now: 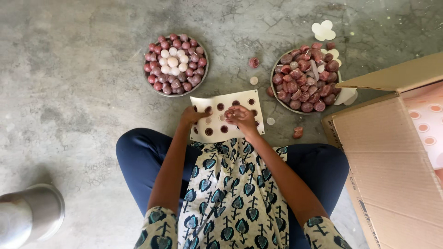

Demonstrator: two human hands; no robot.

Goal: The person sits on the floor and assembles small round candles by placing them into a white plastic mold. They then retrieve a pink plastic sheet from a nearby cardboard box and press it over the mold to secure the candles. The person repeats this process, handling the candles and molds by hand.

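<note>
Cream cardboard sheet with round holes lies on the concrete floor at the knees, about half its holes filled with small maroon cups. Left hand pins its left edge, fingers curled; right hand pinches something small mid-sheet. Both metal bowls remain heaped.

A card sheet is lying on the floor; bowls are sitting behind it, left and right, and a box farther right.

Your cream card sheet lies flat on the floor at centre frame, punched with rows of round holes, several already filled with small dark red cups.
</note>
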